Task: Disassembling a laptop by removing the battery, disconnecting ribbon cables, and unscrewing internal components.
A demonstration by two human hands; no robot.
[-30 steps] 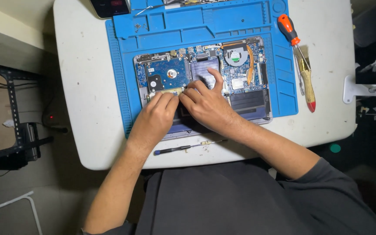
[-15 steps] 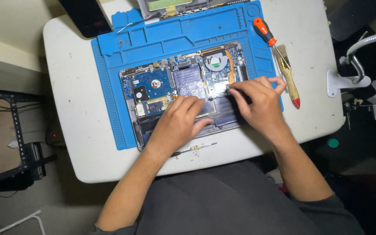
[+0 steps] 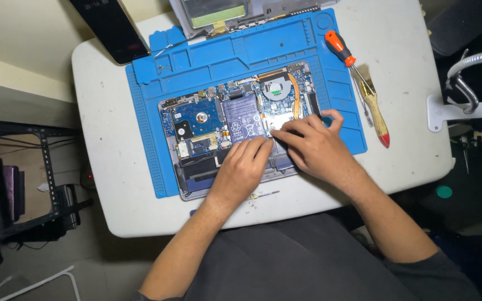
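An opened laptop (image 3: 235,128), its circuit boards bare, lies on a blue mat (image 3: 252,44) on the white bench (image 3: 107,184); both hands rest on its lower half, side by side and nearly touching; the left hand (image 3: 241,170) lies flat, fingers curled down onto the boards, holding nothing; the right hand (image 3: 313,147) presses fingertips on the boards, and whether it pinches anything I cannot tell; an orange-handled screwdriver (image 3: 346,56) and a brush (image 3: 376,108) lie to the right, well apart from the hands.

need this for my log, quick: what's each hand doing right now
left hand: fingers bent, pressing on the opened laptop, holding nothing visible.
right hand: fingers on the laptop; any grip cannot be told.
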